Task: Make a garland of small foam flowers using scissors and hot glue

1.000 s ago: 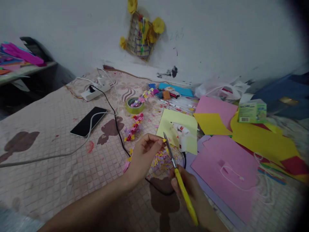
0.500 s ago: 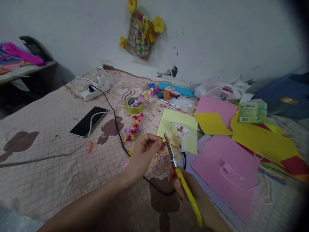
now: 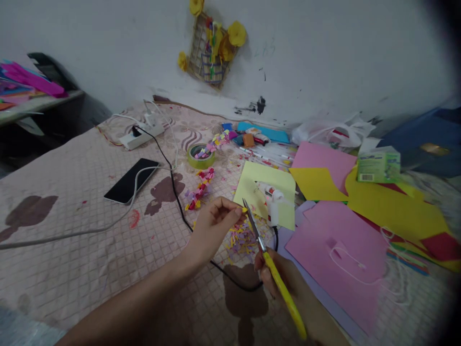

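My left hand [image 3: 218,222] pinches a small yellow paper piece [image 3: 244,210] between thumb and fingers. In my right hand [image 3: 279,274] is a pair of yellow-handled scissors [image 3: 268,257], its blade tips right at the edge of the yellow piece. Beneath the hands lies a heap of small paper clippings [image 3: 242,239] in purple, yellow and pink. Behind the scissors, a white glue gun [image 3: 272,204] rests on a pale yellow sheet [image 3: 248,180]. A string of pink, red and yellow paper bits [image 3: 200,188] lies beyond my left hand.
A tape roll [image 3: 200,157], a phone [image 3: 131,180] and a power strip [image 3: 141,136] are at left, with cables crossing the cloth. Pink sheets [image 3: 334,259], yellow sheets [image 3: 392,211] and a green box [image 3: 379,165] cover the right side. A woven decoration [image 3: 212,53] hangs on the wall.
The scissors and my right hand have shifted slightly; the scissors' handle end sits a little lower and further right. My left hand keeps its pinch on the yellow paper piece.
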